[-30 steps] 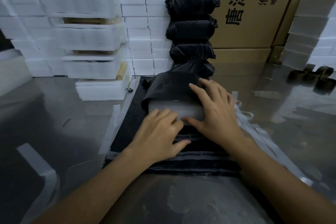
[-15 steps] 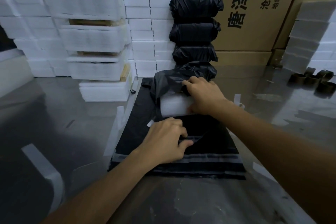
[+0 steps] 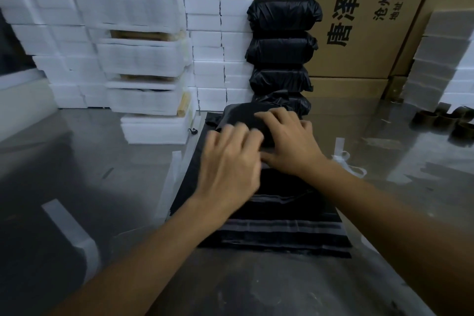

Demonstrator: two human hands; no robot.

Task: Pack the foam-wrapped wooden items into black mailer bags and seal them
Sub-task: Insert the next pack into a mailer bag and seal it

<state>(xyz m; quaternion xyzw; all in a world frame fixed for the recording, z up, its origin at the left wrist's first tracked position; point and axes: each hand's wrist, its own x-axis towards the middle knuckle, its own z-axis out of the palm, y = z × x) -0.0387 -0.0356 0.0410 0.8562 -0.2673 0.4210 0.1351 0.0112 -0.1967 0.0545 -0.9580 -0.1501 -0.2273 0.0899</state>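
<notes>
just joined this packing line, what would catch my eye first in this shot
Both hands, the left hand and right hand, meet at centre on a black mailer bag atop a flat pile of mailers. Right behind them a column of packed black bags stands against a cardboard box. White foam-wrapped items are stacked high on the left.

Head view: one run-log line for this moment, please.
stage: bagging | left hand: on mailer bag, blurred | right hand: pressing bag | sealed parcels: stacked behind

packing workshop: stacked foam-wrapped items, sealed black bags, cardboard cartons.
</notes>
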